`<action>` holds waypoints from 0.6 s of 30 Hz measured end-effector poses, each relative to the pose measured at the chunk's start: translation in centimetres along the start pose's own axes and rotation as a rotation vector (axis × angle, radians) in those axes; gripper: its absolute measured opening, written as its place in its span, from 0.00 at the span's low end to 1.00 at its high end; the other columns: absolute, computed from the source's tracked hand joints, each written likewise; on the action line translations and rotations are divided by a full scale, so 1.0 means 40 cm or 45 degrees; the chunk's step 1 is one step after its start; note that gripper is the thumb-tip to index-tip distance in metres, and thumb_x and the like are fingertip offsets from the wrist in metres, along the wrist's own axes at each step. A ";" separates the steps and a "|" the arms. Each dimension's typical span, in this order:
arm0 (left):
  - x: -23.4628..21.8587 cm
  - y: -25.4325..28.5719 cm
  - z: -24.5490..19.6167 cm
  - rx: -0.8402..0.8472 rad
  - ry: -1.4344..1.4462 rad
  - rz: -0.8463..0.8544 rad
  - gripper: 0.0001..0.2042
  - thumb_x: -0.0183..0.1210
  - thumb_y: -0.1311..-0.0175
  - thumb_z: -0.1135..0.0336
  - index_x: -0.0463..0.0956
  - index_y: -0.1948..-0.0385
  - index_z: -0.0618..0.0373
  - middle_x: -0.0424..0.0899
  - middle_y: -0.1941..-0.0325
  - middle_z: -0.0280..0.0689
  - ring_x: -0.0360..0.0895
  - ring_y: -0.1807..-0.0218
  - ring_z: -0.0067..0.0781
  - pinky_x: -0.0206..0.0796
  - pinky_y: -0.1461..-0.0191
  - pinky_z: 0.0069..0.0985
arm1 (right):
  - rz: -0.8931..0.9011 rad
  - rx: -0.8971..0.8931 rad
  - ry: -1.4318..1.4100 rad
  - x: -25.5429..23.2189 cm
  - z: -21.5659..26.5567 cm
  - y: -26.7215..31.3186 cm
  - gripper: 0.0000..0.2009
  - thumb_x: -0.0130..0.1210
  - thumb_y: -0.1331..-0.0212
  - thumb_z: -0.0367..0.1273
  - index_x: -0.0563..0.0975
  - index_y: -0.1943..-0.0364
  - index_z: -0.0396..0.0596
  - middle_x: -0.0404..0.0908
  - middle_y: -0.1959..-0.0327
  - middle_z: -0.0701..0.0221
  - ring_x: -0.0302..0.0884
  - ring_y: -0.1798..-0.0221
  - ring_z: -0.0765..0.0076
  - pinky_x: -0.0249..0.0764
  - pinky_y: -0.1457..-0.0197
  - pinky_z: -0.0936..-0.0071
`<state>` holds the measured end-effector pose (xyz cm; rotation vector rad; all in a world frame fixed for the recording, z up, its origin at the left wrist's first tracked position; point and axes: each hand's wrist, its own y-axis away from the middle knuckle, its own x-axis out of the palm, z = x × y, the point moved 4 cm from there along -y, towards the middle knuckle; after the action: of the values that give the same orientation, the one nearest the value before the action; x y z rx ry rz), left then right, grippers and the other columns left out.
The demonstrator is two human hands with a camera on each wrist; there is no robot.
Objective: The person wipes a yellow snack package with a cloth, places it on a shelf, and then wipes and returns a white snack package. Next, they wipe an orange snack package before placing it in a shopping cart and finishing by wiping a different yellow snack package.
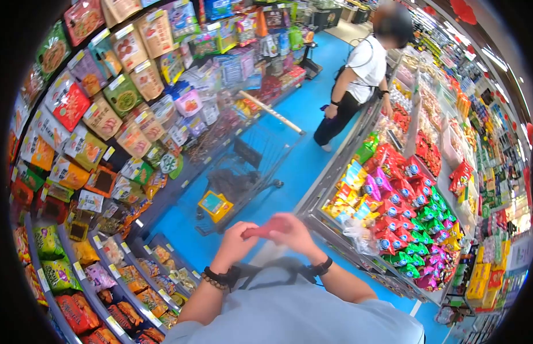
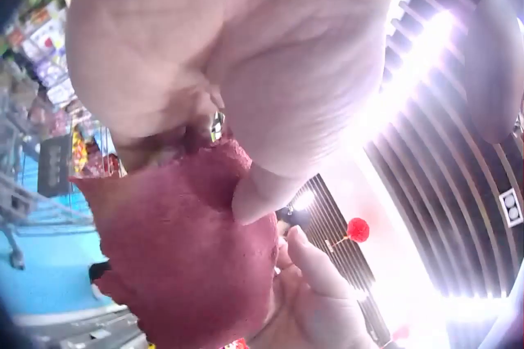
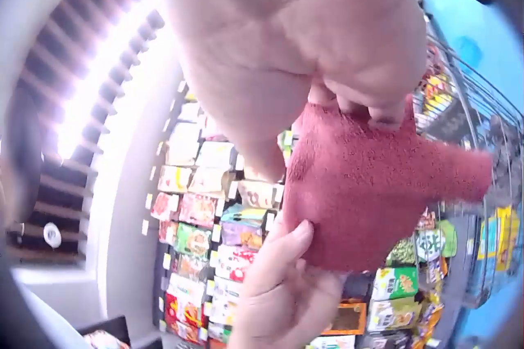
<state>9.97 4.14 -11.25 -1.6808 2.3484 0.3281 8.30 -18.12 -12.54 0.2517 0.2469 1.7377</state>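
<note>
Both hands hold a limp dark red piece (image 1: 265, 228) in front of the chest. It has a rough, matte surface, and its exact kind I cannot tell. My left hand (image 1: 236, 243) pinches one end between thumb and fingers. At the other end, my right hand (image 1: 298, 235) grips it with curled fingers. The left wrist view shows the dark red piece (image 2: 188, 243) spread flat with a ragged edge. In the right wrist view a narrow flap of the dark red piece (image 3: 352, 185) sticks out to the right, and the left thumb presses its lower edge.
A shopping cart (image 1: 256, 150) with a yellow panel (image 1: 215, 206) stands ahead in the blue aisle (image 1: 180, 221). Shelves of hanging snack packs (image 1: 129, 97) line the left. A bin of bagged goods (image 1: 393, 212) is at right, with a person (image 1: 358, 74) beside it.
</note>
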 end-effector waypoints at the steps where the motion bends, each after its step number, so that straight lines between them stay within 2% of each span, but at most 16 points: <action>1: 0.036 -0.014 0.010 -0.060 0.158 0.035 0.17 0.69 0.37 0.75 0.84 0.45 0.59 0.85 0.56 0.34 0.84 0.55 0.27 0.76 0.50 0.27 | -0.101 0.019 -0.173 -0.023 0.002 0.006 0.31 0.70 0.34 0.30 0.70 0.29 0.48 0.85 0.41 0.62 0.87 0.46 0.64 0.84 0.44 0.62; 3: 0.076 -0.042 0.039 -0.186 0.456 0.079 0.22 0.67 0.34 0.77 0.79 0.38 0.61 0.85 0.50 0.34 0.83 0.51 0.24 0.77 0.47 0.26 | -0.245 0.112 -0.345 -0.070 -0.100 -0.020 0.36 0.70 0.34 0.29 0.64 0.24 0.48 0.84 0.40 0.60 0.86 0.45 0.64 0.84 0.43 0.63; 5: 0.087 -0.081 0.061 -0.234 0.456 0.070 0.24 0.66 0.34 0.75 0.77 0.34 0.60 0.84 0.42 0.38 0.83 0.46 0.25 0.76 0.41 0.26 | -0.338 0.217 -0.505 -0.094 -0.205 -0.070 0.40 0.68 0.34 0.25 0.59 0.20 0.46 0.83 0.40 0.56 0.86 0.44 0.66 0.83 0.42 0.67; 6: 0.086 -0.091 0.072 -0.266 0.458 0.055 0.25 0.66 0.33 0.74 0.76 0.33 0.59 0.84 0.38 0.39 0.83 0.43 0.26 0.75 0.39 0.27 | -0.321 0.127 -0.467 -0.095 -0.173 -0.076 0.42 0.67 0.34 0.24 0.57 0.19 0.46 0.84 0.40 0.56 0.85 0.43 0.66 0.83 0.40 0.67; 7: 0.065 -0.114 0.064 -0.085 0.324 -0.032 0.30 0.65 0.33 0.77 0.70 0.27 0.60 0.84 0.39 0.40 0.81 0.41 0.26 0.73 0.35 0.28 | -0.294 0.039 -0.431 -0.086 -0.096 -0.072 0.43 0.67 0.35 0.23 0.55 0.18 0.47 0.84 0.40 0.57 0.85 0.42 0.65 0.82 0.39 0.68; 8: 0.029 -0.122 -0.004 0.054 0.481 -0.136 0.34 0.65 0.33 0.78 0.66 0.24 0.60 0.83 0.40 0.39 0.81 0.41 0.26 0.72 0.34 0.28 | -0.255 -0.043 -0.398 -0.067 -0.010 -0.070 0.44 0.66 0.35 0.22 0.53 0.17 0.47 0.85 0.41 0.57 0.85 0.40 0.65 0.81 0.38 0.68; 9: -0.021 -0.122 -0.089 0.186 0.630 -0.247 0.37 0.65 0.33 0.79 0.62 0.21 0.60 0.83 0.41 0.38 0.80 0.42 0.26 0.71 0.33 0.29 | -0.222 -0.277 -0.394 -0.033 0.117 -0.045 0.46 0.66 0.35 0.20 0.50 0.16 0.48 0.86 0.42 0.59 0.85 0.40 0.65 0.81 0.37 0.68; 10: -0.065 -0.125 -0.128 0.205 0.651 -0.225 0.40 0.66 0.33 0.79 0.58 0.19 0.60 0.83 0.42 0.37 0.80 0.43 0.26 0.71 0.34 0.28 | -0.194 -0.493 -0.407 -0.003 0.215 -0.032 0.48 0.65 0.35 0.18 0.47 0.15 0.48 0.86 0.43 0.60 0.85 0.40 0.64 0.80 0.36 0.69; 12: -0.137 -0.133 -0.156 0.226 0.665 -0.170 0.44 0.67 0.34 0.80 0.53 0.17 0.58 0.83 0.42 0.36 0.80 0.44 0.25 0.73 0.37 0.26 | -0.254 -0.615 -0.050 0.002 0.228 -0.040 0.49 0.64 0.35 0.16 0.45 0.16 0.49 0.88 0.44 0.63 0.86 0.39 0.65 0.79 0.34 0.70; 13: -0.159 -0.137 -0.153 0.270 0.652 -0.136 0.45 0.67 0.34 0.81 0.51 0.16 0.58 0.82 0.41 0.36 0.80 0.43 0.24 0.74 0.39 0.25 | -0.207 -0.577 -0.075 0.022 0.211 -0.033 0.45 0.63 0.34 0.16 0.50 0.17 0.48 0.88 0.44 0.63 0.86 0.39 0.65 0.79 0.34 0.70; 16: -0.187 -0.165 -0.051 -0.018 0.819 0.077 0.42 0.68 0.35 0.80 0.56 0.18 0.60 0.84 0.45 0.34 0.80 0.46 0.23 0.74 0.41 0.24 | -0.116 -0.583 -0.016 0.058 0.205 -0.118 0.33 0.62 0.34 0.16 0.65 0.25 0.44 0.88 0.45 0.63 0.87 0.41 0.67 0.79 0.35 0.71; 17: -0.212 -0.162 -0.034 0.002 0.488 0.130 0.31 0.66 0.33 0.79 0.70 0.26 0.60 0.86 0.48 0.33 0.81 0.46 0.23 0.75 0.42 0.25 | -0.116 -0.542 0.073 0.063 0.180 -0.143 0.29 0.62 0.33 0.16 0.70 0.29 0.42 0.88 0.45 0.63 0.87 0.43 0.68 0.80 0.36 0.71; 18: -0.237 -0.161 -0.020 0.090 0.430 0.113 0.27 0.65 0.32 0.78 0.74 0.29 0.60 0.86 0.48 0.33 0.81 0.46 0.23 0.76 0.42 0.25 | -0.119 -0.495 0.161 0.080 0.177 -0.164 0.24 0.61 0.33 0.16 0.74 0.33 0.41 0.88 0.46 0.64 0.87 0.44 0.69 0.80 0.37 0.72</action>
<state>19.00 10.36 -7.76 -1.7150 2.6421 -0.0294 16.02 -13.65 -7.68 -0.1516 0.0083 1.6723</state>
